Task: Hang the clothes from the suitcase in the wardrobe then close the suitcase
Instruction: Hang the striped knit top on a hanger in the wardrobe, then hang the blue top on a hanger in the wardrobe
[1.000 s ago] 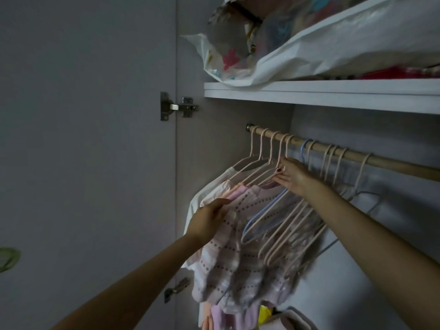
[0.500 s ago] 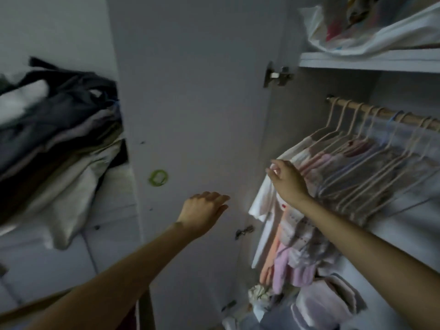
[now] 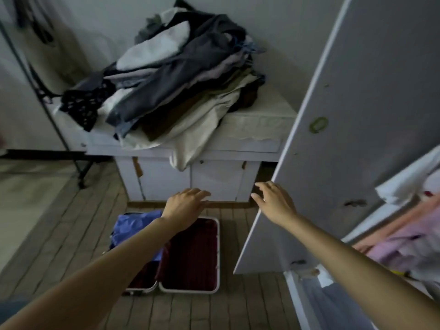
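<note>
One suitcase (image 3: 190, 256), lower centre of the frame, lies open on the plank floor (image 3: 59, 222), its two dark-red-lined halves side by side, long axes running up-frame; one blue garment (image 3: 137, 226) fills the left half. Left hand (image 3: 185, 203) and right hand (image 3: 273, 202) hover above, fingers relaxed, grasping nothing. Right: one white wardrobe door (image 3: 345, 139), open; upper centre: clothes pile (image 3: 171, 75) on a white cabinet (image 3: 226, 167); no legible writing.

On the floor (image 3: 59, 222), low in the middle: suitcase (image 3: 190, 258), lying open, with a garment (image 3: 135, 225) in its left half. Behind it, a cabinet (image 3: 214, 177) carrying a pile of clothes (image 3: 171, 75). To the right, the wardrobe door (image 3: 357, 115), standing open; further right, hanging clothes (image 3: 404, 241) inside. Left hand (image 3: 184, 203) above the suitcase, right hand (image 3: 273, 201) just beside the door edge.
</note>
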